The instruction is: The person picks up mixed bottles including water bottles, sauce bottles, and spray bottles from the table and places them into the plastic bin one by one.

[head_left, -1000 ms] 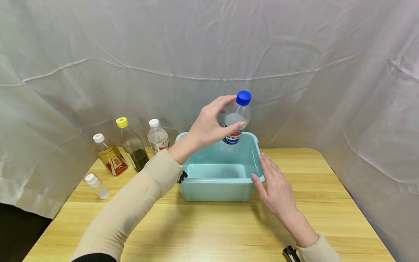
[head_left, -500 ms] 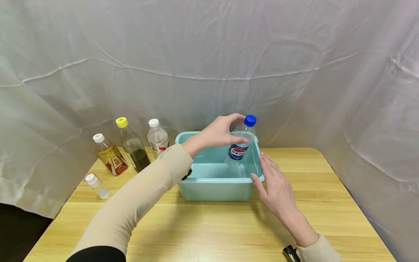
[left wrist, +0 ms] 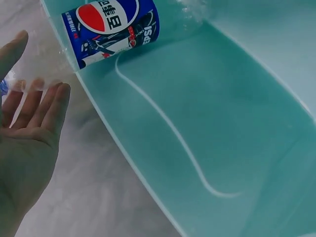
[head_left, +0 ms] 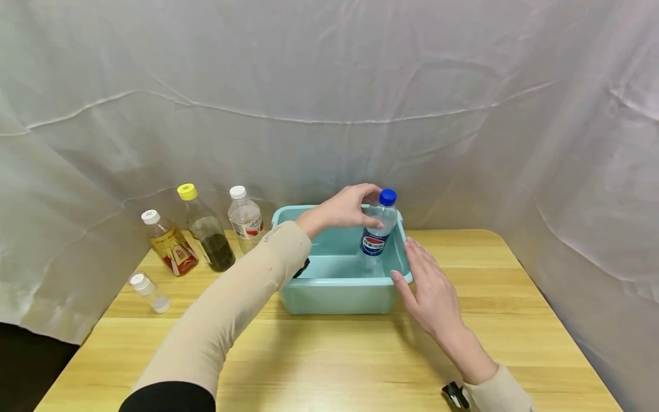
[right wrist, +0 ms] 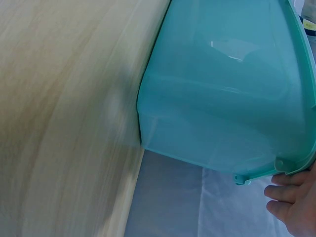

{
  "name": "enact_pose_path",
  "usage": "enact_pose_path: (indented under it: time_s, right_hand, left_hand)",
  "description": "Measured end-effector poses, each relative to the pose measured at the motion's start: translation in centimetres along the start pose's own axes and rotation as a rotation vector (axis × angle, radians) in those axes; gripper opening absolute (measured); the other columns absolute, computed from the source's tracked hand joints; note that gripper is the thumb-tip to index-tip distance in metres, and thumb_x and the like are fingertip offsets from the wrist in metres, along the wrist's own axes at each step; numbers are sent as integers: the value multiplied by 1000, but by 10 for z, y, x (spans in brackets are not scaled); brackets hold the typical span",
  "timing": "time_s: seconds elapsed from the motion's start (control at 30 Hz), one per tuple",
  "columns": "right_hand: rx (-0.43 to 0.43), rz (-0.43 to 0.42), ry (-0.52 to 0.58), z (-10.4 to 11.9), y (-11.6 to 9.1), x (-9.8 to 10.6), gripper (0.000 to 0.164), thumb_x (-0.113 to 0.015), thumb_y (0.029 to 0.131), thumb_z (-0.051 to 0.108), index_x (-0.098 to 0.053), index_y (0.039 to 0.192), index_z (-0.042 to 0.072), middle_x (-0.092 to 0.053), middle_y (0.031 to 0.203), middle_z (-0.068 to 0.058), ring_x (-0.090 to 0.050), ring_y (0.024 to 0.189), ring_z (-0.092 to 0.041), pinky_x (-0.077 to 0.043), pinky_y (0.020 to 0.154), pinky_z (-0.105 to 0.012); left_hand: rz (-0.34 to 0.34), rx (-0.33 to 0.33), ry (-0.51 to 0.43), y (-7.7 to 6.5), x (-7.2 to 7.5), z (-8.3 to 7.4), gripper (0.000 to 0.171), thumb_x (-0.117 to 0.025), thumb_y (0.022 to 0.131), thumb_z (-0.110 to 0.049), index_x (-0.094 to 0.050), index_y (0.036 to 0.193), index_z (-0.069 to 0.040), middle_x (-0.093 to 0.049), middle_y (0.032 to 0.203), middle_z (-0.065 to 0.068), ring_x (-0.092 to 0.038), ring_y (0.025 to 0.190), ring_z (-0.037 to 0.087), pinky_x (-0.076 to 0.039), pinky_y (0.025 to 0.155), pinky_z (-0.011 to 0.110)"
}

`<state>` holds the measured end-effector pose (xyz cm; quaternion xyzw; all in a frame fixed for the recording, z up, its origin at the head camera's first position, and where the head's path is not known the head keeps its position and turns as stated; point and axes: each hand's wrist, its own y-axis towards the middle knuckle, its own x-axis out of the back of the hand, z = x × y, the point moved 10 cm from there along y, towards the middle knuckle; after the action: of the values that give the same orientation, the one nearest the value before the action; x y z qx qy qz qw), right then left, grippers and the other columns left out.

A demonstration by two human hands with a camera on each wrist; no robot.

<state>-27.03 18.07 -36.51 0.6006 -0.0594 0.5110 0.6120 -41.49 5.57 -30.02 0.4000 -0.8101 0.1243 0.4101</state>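
Observation:
A clear plastic Pepsi bottle (head_left: 373, 242) with a blue cap stands upright inside the pale teal basin (head_left: 340, 297), near its right wall. My left hand (head_left: 344, 207) reaches over the basin, thumb and fingers spread either side of the bottle's upper part. In the left wrist view the fingers of that hand (left wrist: 29, 143) look loose and straight beside the bottle (left wrist: 111, 29). My right hand (head_left: 432, 292) rests with extended fingers along the basin's right rim, thumb at the near corner. The right wrist view shows its fingertips at the rim of the basin (right wrist: 222, 94).
Left of the basin on the wooden table (head_left: 329, 360) stand a white-capped bottle (head_left: 246, 220), a yellow-capped bottle (head_left: 208, 237) with dark liquid, an amber bottle (head_left: 174, 246) and a small clear bottle (head_left: 151, 293). A grey cloth (head_left: 309, 86) hangs behind.
My left hand has lowered the Pepsi bottle from above the basin down into it, and the bottle now stands straighter. The right hand keeps its place at the rim.

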Motion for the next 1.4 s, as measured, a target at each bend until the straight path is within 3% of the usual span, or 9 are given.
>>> enact_pose_path:
  time_s: [0.33,0.87,1.4]
  right_hand:
    - [24,-4,-7,7,2,1,73,-39,110,53,-48,151,-7,-49,155,-21,-49,142,-39,-40,116,-55]
    - [-24,78,-36,6,1,-1,66,-47,109,42,-43,154,-5,-44,159,-21,-44,146,-39,-34,121,-55]
    - [-39,98,-20,2,3,-7,66,-50,109,40,-41,155,-5,-43,160,-21,-42,147,-39,-33,121,-55]
  left_hand:
    - [2,51,-5,-5,-2,14,67,-87,87,-22,-56,144,-7,-65,137,9,-60,125,23,-55,101,32]
    - [-5,129,-12,-10,1,24,70,-85,89,-23,-51,149,-7,-62,142,9,-57,132,24,-47,113,40]
    - [-15,122,-23,-13,9,29,78,-82,92,-22,-42,158,-8,-54,153,10,-53,139,26,-44,116,38]
